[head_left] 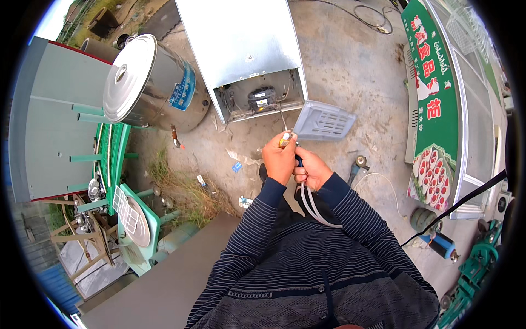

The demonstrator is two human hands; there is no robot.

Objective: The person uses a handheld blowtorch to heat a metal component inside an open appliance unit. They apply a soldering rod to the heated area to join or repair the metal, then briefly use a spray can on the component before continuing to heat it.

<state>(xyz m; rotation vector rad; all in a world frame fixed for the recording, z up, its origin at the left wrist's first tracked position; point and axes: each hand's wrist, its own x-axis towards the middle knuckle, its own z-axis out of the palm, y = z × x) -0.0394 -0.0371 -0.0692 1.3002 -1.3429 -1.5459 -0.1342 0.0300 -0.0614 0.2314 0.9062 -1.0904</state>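
A small torch-like tool (286, 139) with a yellow-orange body was gripped in the left hand (279, 159), its fingers wrapped tightly around it and its thin metal tip pointed away from the body. The right hand (312, 171) was closed just beside the left — touching it — around a dark handle and a pair of pale hoses (313, 207), which looped down below both hands against the striped sweater. Just beyond the hands lay a grey vented cover panel (324, 120) on the concrete floor, and past it stood a refrigerator (241, 49) with its compressor (262, 98) exposed. An angle grinder (357, 165) lay to the right of the right hand — well apart.
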